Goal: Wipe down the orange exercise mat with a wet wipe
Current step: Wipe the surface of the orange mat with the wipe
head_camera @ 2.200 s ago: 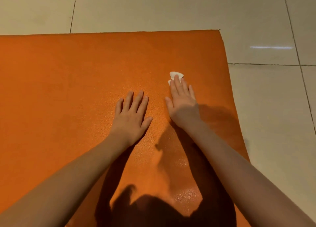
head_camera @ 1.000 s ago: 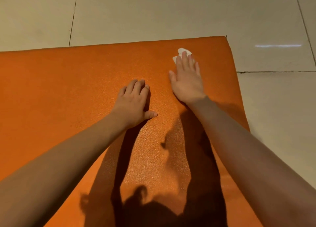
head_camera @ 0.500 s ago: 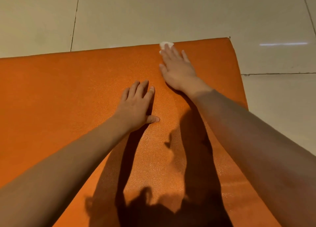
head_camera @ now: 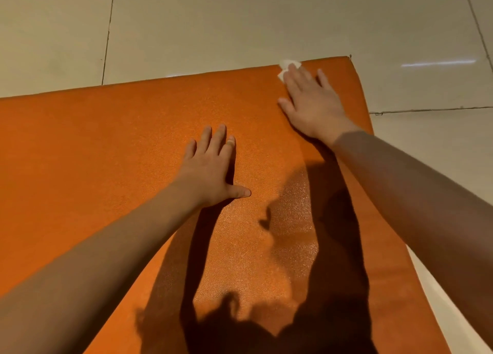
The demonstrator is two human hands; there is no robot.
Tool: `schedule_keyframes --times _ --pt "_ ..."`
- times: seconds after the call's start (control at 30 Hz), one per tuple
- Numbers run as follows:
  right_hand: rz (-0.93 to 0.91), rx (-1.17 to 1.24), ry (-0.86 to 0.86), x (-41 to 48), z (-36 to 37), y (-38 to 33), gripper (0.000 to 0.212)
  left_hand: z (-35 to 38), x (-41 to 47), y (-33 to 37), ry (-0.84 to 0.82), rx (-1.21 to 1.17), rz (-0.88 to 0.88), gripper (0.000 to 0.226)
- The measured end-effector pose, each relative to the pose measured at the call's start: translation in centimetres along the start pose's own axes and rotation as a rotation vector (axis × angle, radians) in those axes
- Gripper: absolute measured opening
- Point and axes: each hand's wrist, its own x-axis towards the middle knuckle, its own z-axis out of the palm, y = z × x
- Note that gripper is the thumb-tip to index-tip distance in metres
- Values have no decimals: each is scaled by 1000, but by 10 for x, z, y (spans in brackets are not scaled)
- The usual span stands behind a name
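Observation:
The orange exercise mat lies flat on the floor and fills most of the view. My right hand lies flat with straight fingers near the mat's far edge, close to its far right corner. It presses a small white wet wipe, which peeks out beyond the fingertips; most of the wipe is hidden under the hand. My left hand rests palm down on the middle of the mat, fingers straight, thumb spread to the right. A damp sheen shows on the mat between my forearms.
Pale glossy floor tiles surround the mat beyond its far edge and along its right side. Dark grout lines cross them. Shadows of my arms and head fall on the near part of the mat.
My right hand has slid the wipe away from me to the mat's far edge and then sideways along it. My left hand stayed planted on the mat.

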Motion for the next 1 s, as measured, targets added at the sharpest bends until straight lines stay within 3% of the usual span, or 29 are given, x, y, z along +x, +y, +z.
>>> schedule_keyframes --times 0.1,0.2,0.3,0.4,0.5,0.63,0.7,0.87,1.0 --pt "200 96 -6 6 -1 -7 66 0 1 4 -4 26 -17 120" --pt "67 185 4 -18 10 -35 70 1 1 8 -14 67 -29 120" --pt "-125 80 -11 -39 14 -18 66 3 0 9 -20 96 -29 120" --pt "-9 29 15 -28 9 2 63 3 -1 9 -20 95 -20 119" --pt "138 153 14 -34 9 -20 67 5 -4 13 -8 84 -27 112" --pt "-19 152 -35 -79 25 -40 72 17 -14 20 7 65 -14 93" --pt "-52 102 -32 -80 25 -23 68 18 -16 21 -7 46 -13 98" --pt "188 156 -22 -69 23 -23 67 17 -15 23 -22 70 -27 112" --pt "-40 204 -5 -112 34 -40 70 20 -16 22 11 86 -25 112"
